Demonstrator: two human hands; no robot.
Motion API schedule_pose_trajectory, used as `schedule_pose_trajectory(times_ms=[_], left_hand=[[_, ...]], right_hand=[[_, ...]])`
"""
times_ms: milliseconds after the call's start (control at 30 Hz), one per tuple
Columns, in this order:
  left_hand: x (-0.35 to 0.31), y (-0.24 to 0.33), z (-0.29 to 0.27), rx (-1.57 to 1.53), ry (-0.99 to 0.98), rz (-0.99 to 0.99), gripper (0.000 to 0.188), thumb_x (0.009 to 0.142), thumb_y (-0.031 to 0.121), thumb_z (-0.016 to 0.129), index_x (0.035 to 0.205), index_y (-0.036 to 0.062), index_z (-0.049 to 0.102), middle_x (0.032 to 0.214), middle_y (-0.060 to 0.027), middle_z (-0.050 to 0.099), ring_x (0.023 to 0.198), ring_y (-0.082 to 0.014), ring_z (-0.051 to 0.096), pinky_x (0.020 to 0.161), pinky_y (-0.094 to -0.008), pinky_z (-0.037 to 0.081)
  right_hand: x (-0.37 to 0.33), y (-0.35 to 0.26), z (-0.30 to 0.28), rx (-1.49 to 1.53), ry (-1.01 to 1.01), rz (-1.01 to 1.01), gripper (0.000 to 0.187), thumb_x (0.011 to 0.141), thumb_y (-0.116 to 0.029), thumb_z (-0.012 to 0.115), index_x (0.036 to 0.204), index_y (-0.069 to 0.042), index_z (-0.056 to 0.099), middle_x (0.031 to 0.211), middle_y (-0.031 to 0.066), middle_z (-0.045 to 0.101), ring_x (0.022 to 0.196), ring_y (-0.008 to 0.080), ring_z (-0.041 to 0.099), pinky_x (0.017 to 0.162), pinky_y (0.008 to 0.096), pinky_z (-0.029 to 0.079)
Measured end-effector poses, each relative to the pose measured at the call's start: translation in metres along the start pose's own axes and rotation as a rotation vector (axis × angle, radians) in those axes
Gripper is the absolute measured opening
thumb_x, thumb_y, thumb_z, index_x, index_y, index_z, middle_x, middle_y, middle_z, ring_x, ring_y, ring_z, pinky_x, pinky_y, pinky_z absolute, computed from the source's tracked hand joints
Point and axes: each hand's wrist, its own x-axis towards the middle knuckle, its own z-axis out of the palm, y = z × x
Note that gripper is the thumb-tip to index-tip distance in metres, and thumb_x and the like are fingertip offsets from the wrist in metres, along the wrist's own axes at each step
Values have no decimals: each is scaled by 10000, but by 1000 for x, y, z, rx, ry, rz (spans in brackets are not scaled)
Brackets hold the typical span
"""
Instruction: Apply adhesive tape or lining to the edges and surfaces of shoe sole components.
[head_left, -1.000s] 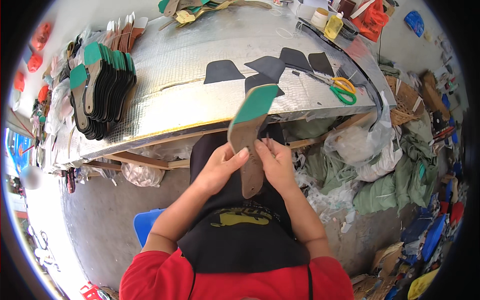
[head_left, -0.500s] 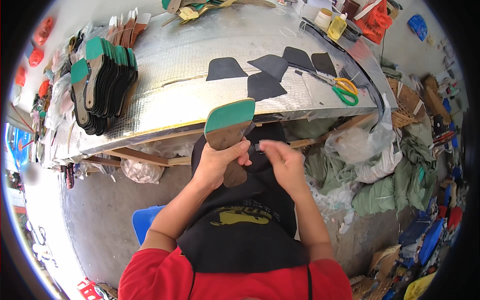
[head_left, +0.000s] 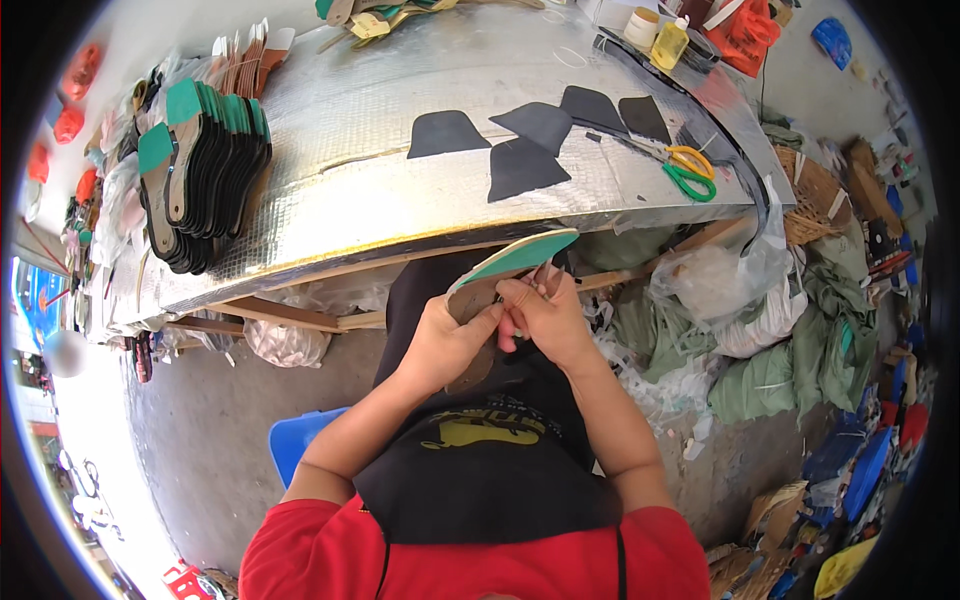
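Observation:
A brown insole (head_left: 515, 256) with a green heel end is held over my lap, tilted to the upper right. My left hand (head_left: 452, 345) is closed round its left edge, the thumb on its face. Against its right edge, my right hand (head_left: 548, 318) has its fingers pinched together; what lies between them is too small to make out. Part of the insole's lower half is covered by my hands. On the table in front lie several black trapezoid pieces (head_left: 448, 134), some overlapping. Scissors (head_left: 690, 172) with green and orange handles rest to their right.
A tall stack of green-ended insoles (head_left: 215, 150) stands at the table's left, with brown pieces (head_left: 252, 65) behind it. A yellow bottle (head_left: 669, 44) and white jar (head_left: 642, 27) stand far right. Green sacks (head_left: 755, 385) lie right of my legs. A blue stool (head_left: 290, 440) shows lower left.
The insole has tipped to the right and turned more edge-on. My right hand has come in from beside it and now touches its right edge.

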Motion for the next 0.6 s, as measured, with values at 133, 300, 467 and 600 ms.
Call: schedule_pose_trajectory(times_ms=[133, 300, 467, 600], left_hand=[[-2, -1, -2, -256, -46, -103, 177, 978, 111, 507, 1041, -33, 588, 822, -80, 624, 747, -175, 625, 722, -313, 522], [7, 5, -12, -154, 71, -121, 192, 973, 131, 515, 1043, -35, 583, 821, -75, 612, 732, -172, 613, 717, -319, 520], [16, 22, -30, -484, 173, -242, 166, 958, 109, 512, 1026, -32, 564, 789, -64, 583, 707, -183, 598, 758, -364, 538], [19, 37, -37, -553, 230, -254, 191, 983, 145, 482, 1028, -32, 534, 785, -55, 555, 698, -191, 576, 797, -411, 547]], right_hand=[[2, 1, -1, 245, 222, 63, 125, 903, -119, 646, 838, -26, 593, 596, 24, 567, 423, 68, 472, 398, 225, 355], [-5, -8, -5, 77, 107, 212, 365, 938, -175, 614, 1230, 23, 517, 895, 61, 640, 491, 47, 495, 391, 214, 407], [-26, 5, 2, -283, -226, 93, 482, 918, -145, 632, 1357, -10, 484, 1066, 57, 669, 537, 81, 563, 443, 251, 456], [-31, 5, -1, -956, -30, -356, 283, 865, -116, 657, 1132, -32, 613, 889, 68, 672, 548, 179, 617, 498, 301, 490]])
